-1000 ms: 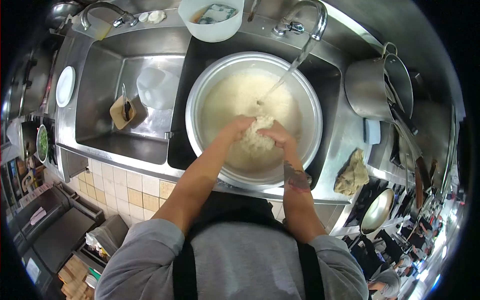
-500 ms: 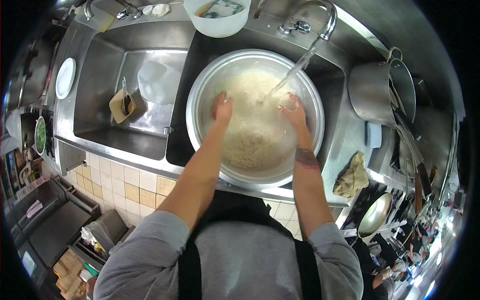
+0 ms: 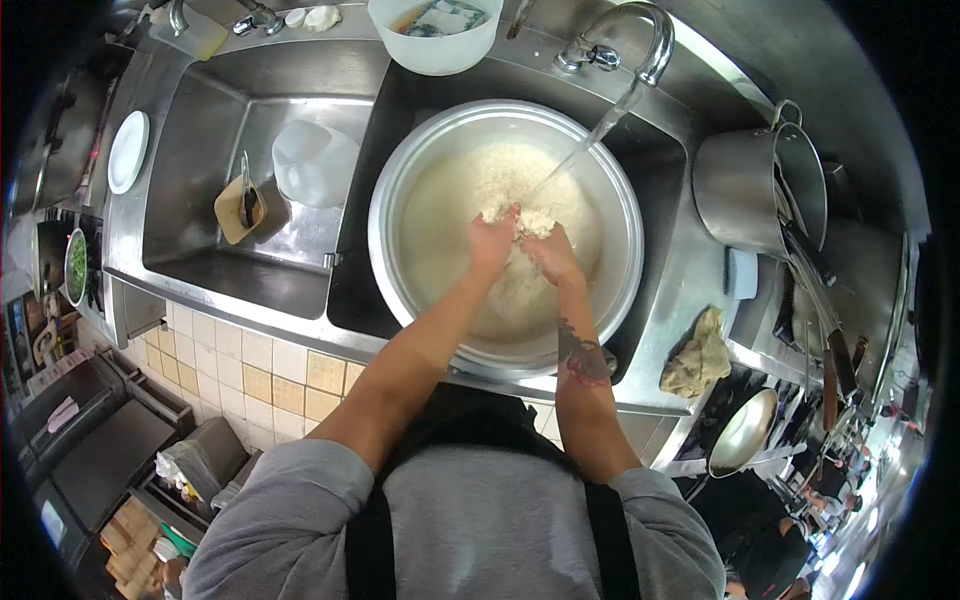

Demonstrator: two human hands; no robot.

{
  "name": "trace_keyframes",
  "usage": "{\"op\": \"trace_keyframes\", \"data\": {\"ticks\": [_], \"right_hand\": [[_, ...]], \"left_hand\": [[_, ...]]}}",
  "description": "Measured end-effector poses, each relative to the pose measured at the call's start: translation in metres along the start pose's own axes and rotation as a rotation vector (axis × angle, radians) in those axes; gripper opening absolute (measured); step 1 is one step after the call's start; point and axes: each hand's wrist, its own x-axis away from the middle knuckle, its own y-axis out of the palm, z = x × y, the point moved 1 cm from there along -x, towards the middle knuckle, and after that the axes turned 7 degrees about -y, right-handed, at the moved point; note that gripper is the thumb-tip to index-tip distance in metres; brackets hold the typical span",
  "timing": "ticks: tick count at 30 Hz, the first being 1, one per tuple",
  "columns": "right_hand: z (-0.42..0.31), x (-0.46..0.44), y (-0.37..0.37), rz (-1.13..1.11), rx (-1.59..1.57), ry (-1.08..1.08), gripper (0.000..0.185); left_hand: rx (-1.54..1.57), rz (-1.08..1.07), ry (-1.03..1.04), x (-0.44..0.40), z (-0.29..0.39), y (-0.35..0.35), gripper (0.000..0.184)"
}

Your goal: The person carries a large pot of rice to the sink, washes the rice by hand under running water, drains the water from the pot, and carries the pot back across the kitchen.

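A large metal bowl [image 3: 380, 236] stands in the right basin, holding cloudy water and rice. My left hand [image 3: 490, 243] and my right hand [image 3: 552, 254] are close together near the bowl's middle. Both are cupped around wet rice [image 3: 538, 220], with clumps showing above the fingers. Some fingers are hidden under the rice and the murky water. From the faucet [image 3: 660, 50], a stream of water [image 3: 592, 138] runs into the bowl just beyond my hands.
In the left basin lie a translucent plastic jug [image 3: 315, 165] and a tan container [image 3: 235, 215]. A white tub [image 3: 435, 50] sits behind the bowl. To the right are a tall pot [image 3: 735, 190], a crumpled cloth [image 3: 697, 355] and a pan [image 3: 745, 430].
My hands have come inward from opposite sides of the bowl to its middle, gathering rice between them. The water keeps running.
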Motion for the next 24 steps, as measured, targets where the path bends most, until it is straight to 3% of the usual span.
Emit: {"op": "trace_keyframes", "data": {"ticks": [1,3,7,9,10,12,13,15,16,18,19,21,22,24], "right_hand": [[-0.005,-0.001,0.0,0.01,0.09,-0.036,0.044],[-0.022,-0.002,0.003,0.017,0.181,-0.073,0.043],[-0.061,-0.016,0.008,0.037,0.666,0.094,0.042],[-0.061,-0.034,0.004,0.078,0.969,0.011,0.048],[-0.053,-0.05,-0.005,0.077,0.967,0.017,0.048],[-0.025,-0.092,-0.033,-0.358,1.307,-0.322,0.046],[-0.001,-0.119,-0.051,-0.362,1.304,-0.315,0.046],[0.032,-0.15,-0.074,-0.277,1.275,-0.151,0.044],[0.024,-0.145,-0.069,-0.249,1.265,-0.096,0.044],[-0.001,-0.111,-0.061,-0.234,1.364,-0.282,0.049],[-0.008,-0.095,-0.057,-0.232,1.359,-0.276,0.049],[-0.015,-0.072,-0.056,-0.073,1.318,0.033,0.057],[-0.007,-0.069,-0.06,-0.07,1.317,0.032,0.057],[0.007,-0.061,-0.066,-0.079,1.602,0.19,0.069]], "left_hand": [[0.002,0.0,0.001,0.003,0.015,0.0,0.058],[-0.47,0.136,-0.162,0.005,0.044,-0.006,0.052],[-0.609,0.116,-0.102,-0.013,0.056,-0.007,0.047],[-0.89,-0.08,0.066,-0.026,0.066,-0.002,0.038],[-0.893,-0.081,0.06,-0.038,0.064,0.0,0.038],[-1.016,-0.319,0.563,-0.063,0.059,0.009,0.034],[-1.017,-0.321,0.556,-0.069,0.06,0.011,0.034],[-1.512,-0.367,0.708,-0.079,0.067,0.016,0.034],[-1.512,-0.37,0.703,-0.095,0.057,0.012,0.034],[-1.685,-0.504,0.646,-0.122,0.037,-0.011,0.041],[-1.688,-0.512,0.643,-0.12,0.035,-0.02,0.041],[-1.81,-0.366,0.519,-0.106,0.037,-0.034,0.047],[-1.812,-0.367,0.522,-0.097,0.04,-0.037,0.047],[-1.855,-0.347,0.22,-0.079,0.045,-0.044,0.054]]}}
